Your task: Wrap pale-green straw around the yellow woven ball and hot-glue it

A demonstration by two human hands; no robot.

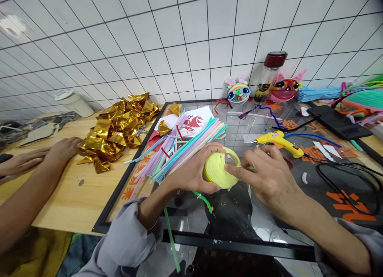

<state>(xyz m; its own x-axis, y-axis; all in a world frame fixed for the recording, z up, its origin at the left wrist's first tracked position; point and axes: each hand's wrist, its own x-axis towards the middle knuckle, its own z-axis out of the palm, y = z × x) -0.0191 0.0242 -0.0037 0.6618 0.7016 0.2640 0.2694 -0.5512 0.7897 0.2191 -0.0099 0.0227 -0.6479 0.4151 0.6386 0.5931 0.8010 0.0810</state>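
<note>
In front of me is a ball wound in yellow pipe cleaner (220, 171), with a clear, uncovered patch near its top right. My left hand (194, 169) grips it from the left, thumb below and fingers behind. At its right side, my right hand (263, 169) has its fingers curled and its thumb pressed on the wound edge by the clear patch. A bundle of purple, teal and yellow pipe cleaners (191, 143) lies behind my left hand. Just beyond my right hand rests a yellow hot glue gun (278, 140) on the glass tabletop. A short green pipe cleaner (205, 200) lies below the ball.
Crumpled gold foil pieces (116, 129) sit on the wooden table at left, near another person's arms (56, 161). Two decorated animal-face balls (238, 93) and a bottle (269, 77) stand by the tiled wall. A phone (338, 119) and a black cable (323, 181) lie at right.
</note>
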